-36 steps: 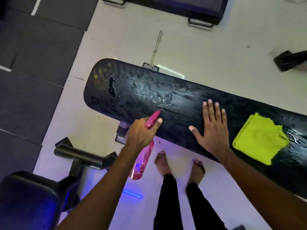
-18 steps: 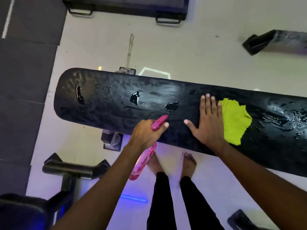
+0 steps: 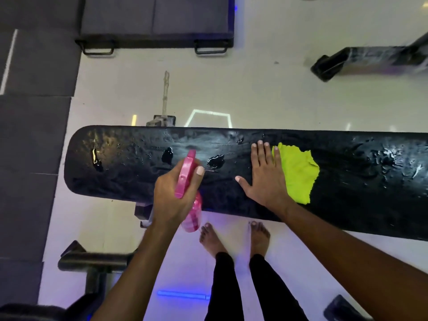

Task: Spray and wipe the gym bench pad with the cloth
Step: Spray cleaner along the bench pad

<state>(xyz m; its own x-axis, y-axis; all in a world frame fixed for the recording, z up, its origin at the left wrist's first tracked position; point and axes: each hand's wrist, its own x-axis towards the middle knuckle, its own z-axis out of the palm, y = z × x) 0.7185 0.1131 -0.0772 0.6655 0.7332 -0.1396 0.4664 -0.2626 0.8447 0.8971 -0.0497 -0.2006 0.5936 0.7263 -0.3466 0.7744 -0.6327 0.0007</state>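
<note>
Pink spray bottle (image 3: 188,181) gripped in left hand (image 3: 172,198) over the wet black bench pad (image 3: 347,181), right hand (image 3: 266,179) flat and spread, overlapping yellow-green cloth (image 3: 298,172)'s edge: puddles likely to run off if wiping lags.

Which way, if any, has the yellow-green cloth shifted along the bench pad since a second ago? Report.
Yes. The yellow-green cloth slid left along the bench pad, toward the tear, and now reaches the right hand.

You stand in a gym: a long black padded bench (image 3: 347,181) lies under your hands, dark rubber floor mats (image 3: 32,140) spread to their left, and a handled step platform (image 3: 155,22) sits beyond them.
</note>
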